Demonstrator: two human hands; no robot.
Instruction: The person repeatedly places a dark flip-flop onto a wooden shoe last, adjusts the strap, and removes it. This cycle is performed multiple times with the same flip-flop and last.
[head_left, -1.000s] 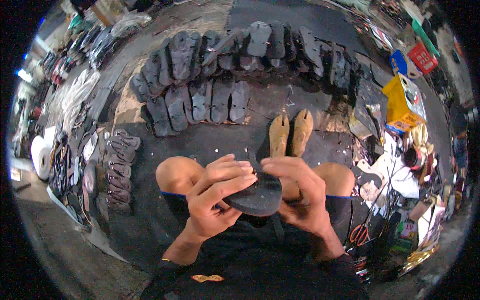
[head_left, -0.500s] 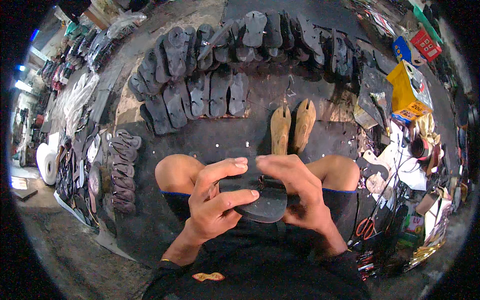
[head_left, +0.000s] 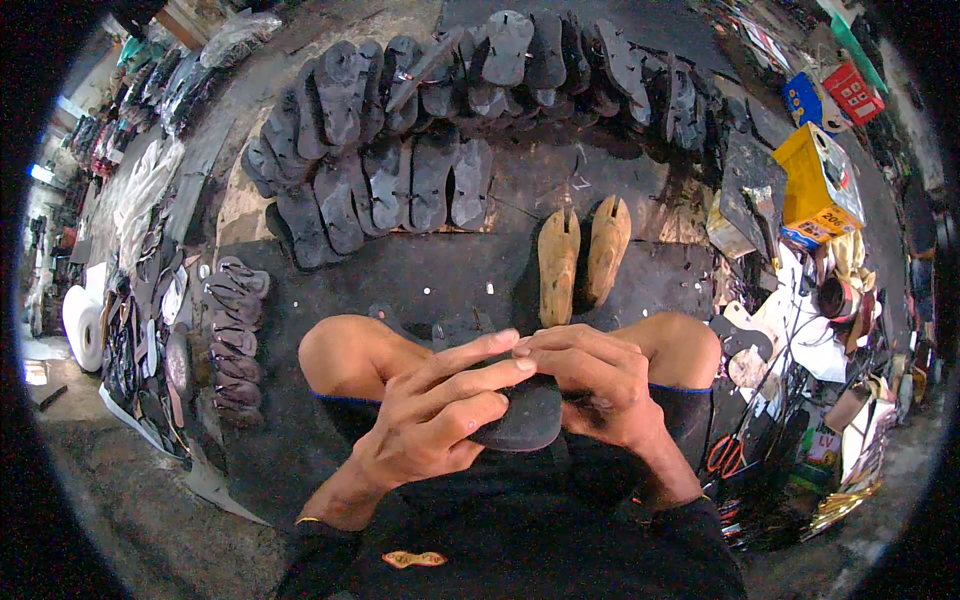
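Between my two hands, above my lap, is a dark sandal sole (head_left: 522, 418) with its rounded end toward me. My left hand (head_left: 432, 408) grips it from the left, fingers bent across its upper face. From the right, my right hand (head_left: 595, 382) is closed around the far part, its fingertips meeting those of the left. The fingers hide that far part, so I cannot see what they pinch there. Just beyond my hands lie two wooden foot lasts, a left one (head_left: 558, 262) and a right one (head_left: 608, 248), side by side on the dark mat.
Many dark soles (head_left: 340, 90) stand in curved rows at the far side. Finished-looking sandals (head_left: 238, 310) line the left, near a white roll (head_left: 84, 328). On the right are a yellow box (head_left: 815, 185), orange-handled scissors (head_left: 726, 455) and scraps.
My left fingers have moved farther across the sole, and my right fingers have curled in to meet them. The sole's visible part has become smaller.
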